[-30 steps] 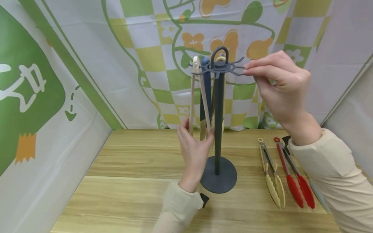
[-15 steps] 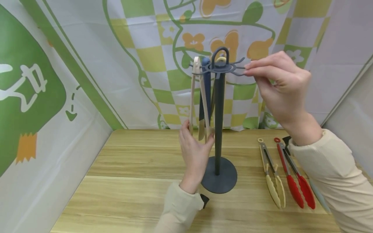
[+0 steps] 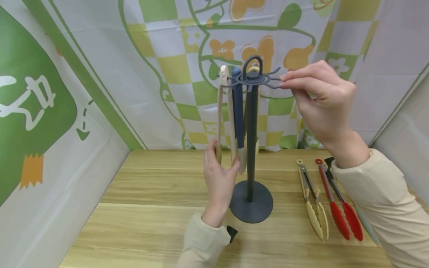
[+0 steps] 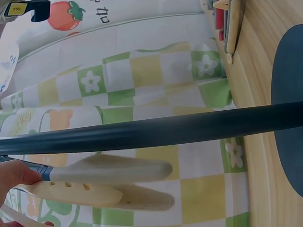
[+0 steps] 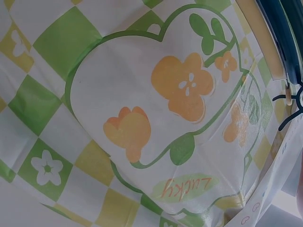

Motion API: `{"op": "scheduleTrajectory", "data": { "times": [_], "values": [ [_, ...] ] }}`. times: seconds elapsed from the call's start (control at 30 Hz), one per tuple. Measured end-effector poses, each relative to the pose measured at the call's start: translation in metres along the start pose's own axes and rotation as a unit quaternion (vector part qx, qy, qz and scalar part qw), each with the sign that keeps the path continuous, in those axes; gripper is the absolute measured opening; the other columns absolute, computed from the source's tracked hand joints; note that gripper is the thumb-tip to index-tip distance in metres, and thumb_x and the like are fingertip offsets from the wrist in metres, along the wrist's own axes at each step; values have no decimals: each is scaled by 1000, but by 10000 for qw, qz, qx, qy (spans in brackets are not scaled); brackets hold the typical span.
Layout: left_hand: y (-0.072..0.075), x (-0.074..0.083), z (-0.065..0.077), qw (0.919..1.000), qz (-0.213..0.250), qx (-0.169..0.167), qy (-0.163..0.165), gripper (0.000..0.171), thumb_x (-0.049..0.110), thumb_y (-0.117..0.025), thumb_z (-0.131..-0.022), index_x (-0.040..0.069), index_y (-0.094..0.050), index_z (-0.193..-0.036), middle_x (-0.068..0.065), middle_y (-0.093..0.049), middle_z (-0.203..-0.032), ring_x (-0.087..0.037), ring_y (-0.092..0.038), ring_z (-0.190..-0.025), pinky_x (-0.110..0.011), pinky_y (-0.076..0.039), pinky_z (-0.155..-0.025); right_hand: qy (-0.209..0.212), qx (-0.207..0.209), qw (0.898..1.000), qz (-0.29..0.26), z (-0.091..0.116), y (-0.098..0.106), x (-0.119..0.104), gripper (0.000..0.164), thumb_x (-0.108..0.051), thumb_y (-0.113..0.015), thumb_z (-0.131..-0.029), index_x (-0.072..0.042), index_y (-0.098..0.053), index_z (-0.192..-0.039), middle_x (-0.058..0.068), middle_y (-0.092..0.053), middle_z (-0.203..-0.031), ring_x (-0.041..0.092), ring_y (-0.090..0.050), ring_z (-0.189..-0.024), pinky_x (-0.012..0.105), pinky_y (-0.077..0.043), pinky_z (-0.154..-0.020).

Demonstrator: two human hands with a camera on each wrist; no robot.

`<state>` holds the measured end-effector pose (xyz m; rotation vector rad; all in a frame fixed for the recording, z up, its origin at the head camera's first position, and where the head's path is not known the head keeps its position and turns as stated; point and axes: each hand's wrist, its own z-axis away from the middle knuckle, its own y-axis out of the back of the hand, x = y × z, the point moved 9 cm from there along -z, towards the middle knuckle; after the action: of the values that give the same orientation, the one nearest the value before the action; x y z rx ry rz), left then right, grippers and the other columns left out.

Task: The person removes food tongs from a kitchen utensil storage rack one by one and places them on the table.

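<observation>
A dark grey stand [image 3: 251, 141] with a round base and a ring of hooks on top rises from the table. Cream tongs [image 3: 230, 111] hang from a left hook, and my left hand [image 3: 218, 180] grips their lower arms between thumb and fingers. In the left wrist view the thumb [image 4: 21, 175] lies on the cream tongs [image 4: 78, 194]. Blue tongs [image 3: 238, 115] with pale tips hang just behind. A yellow loop [image 3: 254, 69] shows at the back hook. My right hand [image 3: 321, 96] pinches a right-hand hook [image 3: 275, 78] of the stand between fingertips and thumb.
Yellow tongs [image 3: 315, 208] and red tongs [image 3: 342, 212] lie on the wooden table [image 3: 147, 190] at the right. A pale blue-green item [image 3: 366, 225] is partly hidden under the right sleeve. Printed cloth [image 3: 187, 108] hangs right behind the stand.
My left hand has shifted slightly left and down with the lower part of the cream tongs. The blue tongs have swung right, showing their pale tips. My right hand stays at the hook.
</observation>
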<state>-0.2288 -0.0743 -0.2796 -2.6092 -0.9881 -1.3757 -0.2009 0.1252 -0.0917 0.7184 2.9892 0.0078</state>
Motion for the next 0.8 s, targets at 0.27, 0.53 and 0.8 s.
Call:
{"op": "scheduleTrajectory", "data": {
  "times": [0.27,0.53,0.8],
  "values": [
    [3,1,-2,10000,40,29,44,64,10,-75,-72,2,-43,-127,-12,-53,-113,-24,-52,-106,-41,-46,-89,-8,-30,10000,-9,0,0,0,18,5,-64,-80,3,-70,-64,10,-69,-73,29,-60,-68,19,-48,-70],
    [4,0,-4,9999,114,22,95,64,7,-74,-72,3,-43,-128,-12,-54,-114,-23,-53,-105,-40,-47,-89,3,-26,10000,-41,1,-1,0,17,5,-63,-80,3,-70,-64,10,-69,-73,29,-60,-68,19,-48,-71],
    [6,-3,-7,9995,257,53,167,62,7,-74,-73,4,-43,-127,-11,-54,-115,-22,-53,-108,-40,-46,-91,-5,32,10000,-58,1,0,1,18,6,-63,-80,3,-70,-63,11,-69,-72,29,-60,-68,19,-48,-70]
  ]
}}
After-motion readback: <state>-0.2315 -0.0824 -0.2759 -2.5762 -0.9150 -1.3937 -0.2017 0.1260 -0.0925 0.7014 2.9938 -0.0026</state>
